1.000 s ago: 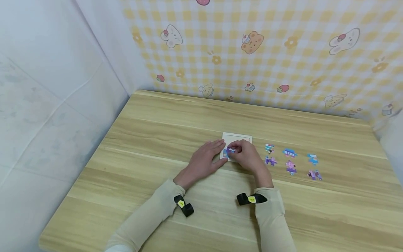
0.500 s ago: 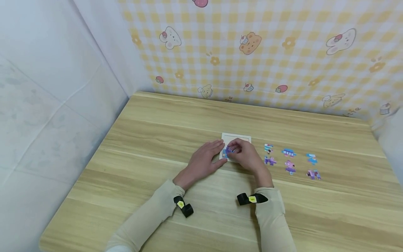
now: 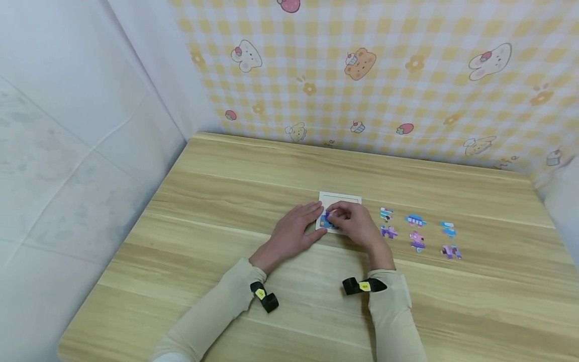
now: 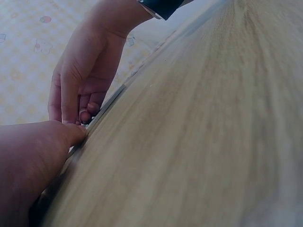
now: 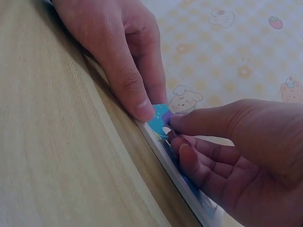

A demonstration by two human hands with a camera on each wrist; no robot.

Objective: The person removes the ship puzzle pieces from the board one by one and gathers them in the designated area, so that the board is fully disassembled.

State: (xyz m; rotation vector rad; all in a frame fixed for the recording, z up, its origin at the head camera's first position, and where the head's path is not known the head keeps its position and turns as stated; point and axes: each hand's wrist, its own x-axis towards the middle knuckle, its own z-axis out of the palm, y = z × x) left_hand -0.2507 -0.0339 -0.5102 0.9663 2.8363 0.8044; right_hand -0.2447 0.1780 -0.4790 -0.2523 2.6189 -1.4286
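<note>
A white puzzle tray lies on the table in the head view, with a blue puzzle piece in its near left corner. The left hand rests along the tray's left side, fingers extended over the edge and thumb at the near corner. Over the tray, the right hand pinches a small purple puzzle piece between thumb and fingers, right beside the blue one. The fingers hide most of this piece. From the left wrist, the right hand shows with its fingertips down at the tray, beyond the left thumb.
Several loose puzzle pieces lie in two rows to the tray's right, among them a blue train-like piece, a pink and purple piece and a blue and white piece. A checked cloth hangs behind the wooden table.
The right hand's fingertips have shifted slightly over the same corner of the tray, and less of the purple piece shows. The left hand and the loose pieces stay put.
</note>
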